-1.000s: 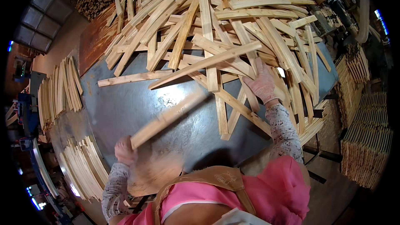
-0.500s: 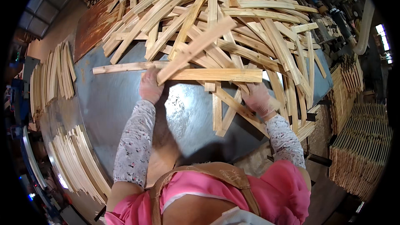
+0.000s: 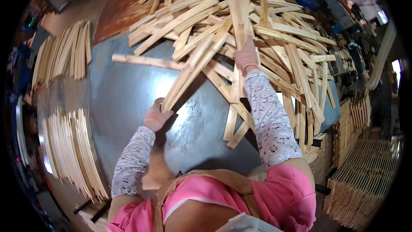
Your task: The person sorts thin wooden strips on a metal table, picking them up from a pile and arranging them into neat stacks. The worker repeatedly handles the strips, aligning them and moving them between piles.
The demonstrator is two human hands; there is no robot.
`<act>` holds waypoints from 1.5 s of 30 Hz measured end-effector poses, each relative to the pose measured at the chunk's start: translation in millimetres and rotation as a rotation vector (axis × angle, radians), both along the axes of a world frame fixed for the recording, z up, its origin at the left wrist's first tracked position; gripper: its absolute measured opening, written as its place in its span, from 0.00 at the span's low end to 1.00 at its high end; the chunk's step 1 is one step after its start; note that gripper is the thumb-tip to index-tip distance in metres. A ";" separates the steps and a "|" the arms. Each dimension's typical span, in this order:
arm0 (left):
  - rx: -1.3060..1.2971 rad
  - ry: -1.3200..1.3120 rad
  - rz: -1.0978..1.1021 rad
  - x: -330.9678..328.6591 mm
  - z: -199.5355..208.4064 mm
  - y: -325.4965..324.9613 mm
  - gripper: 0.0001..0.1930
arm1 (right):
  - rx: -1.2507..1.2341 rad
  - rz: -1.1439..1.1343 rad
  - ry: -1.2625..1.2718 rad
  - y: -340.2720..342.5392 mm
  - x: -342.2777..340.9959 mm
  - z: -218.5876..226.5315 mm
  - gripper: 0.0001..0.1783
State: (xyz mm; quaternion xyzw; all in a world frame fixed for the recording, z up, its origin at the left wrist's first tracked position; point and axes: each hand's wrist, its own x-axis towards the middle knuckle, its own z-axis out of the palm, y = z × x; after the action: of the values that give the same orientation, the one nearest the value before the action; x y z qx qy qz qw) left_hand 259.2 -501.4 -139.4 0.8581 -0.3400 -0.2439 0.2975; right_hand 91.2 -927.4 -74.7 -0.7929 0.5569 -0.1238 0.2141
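My left hand, in a pale glove, is closed round the near ends of wooden slats. At least two lie side by side there, slanting up and away to the right over the grey metal tabletop. Farther out, my right hand, also gloved, is closed on another slat at the front of the heap. Its fingers are partly hidden. A loose slat lies crosswise on the metal, with its right end under the held ones. Behind spreads a jumbled heap of slats.
Two rows of slats stand at the left, one farther and one nearer. A rusty brown board lies beyond the metal top. Stacked wood is at the right, below machinery and a pale hose.
My left hand has come nearer, with slats now slanting away from it. My right hand has moved from the crosswise slat's right end up to the heap and closed on a slat.
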 end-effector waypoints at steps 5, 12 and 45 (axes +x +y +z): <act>-0.328 1.032 0.259 -14.1 54.7 86.4 0.24 | 0.515 0.163 -0.559 87.8 10.2 22.9 0.52; -0.570 1.304 0.420 -54.2 24.3 125.0 0.27 | 0.904 0.362 -0.739 348.6 68.4 -24.4 0.31; -0.496 0.832 0.601 -7.6 6.6 440.0 0.41 | 1.435 0.175 -0.729 660.3 155.6 -87.3 0.34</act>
State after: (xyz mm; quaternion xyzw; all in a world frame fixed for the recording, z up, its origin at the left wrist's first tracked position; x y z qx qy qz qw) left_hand 251.6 -61.4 -132.8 0.6535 0.0180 -0.3787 0.6551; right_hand 246.8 -267.2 -162.0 -0.4130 0.3319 0.0302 0.8476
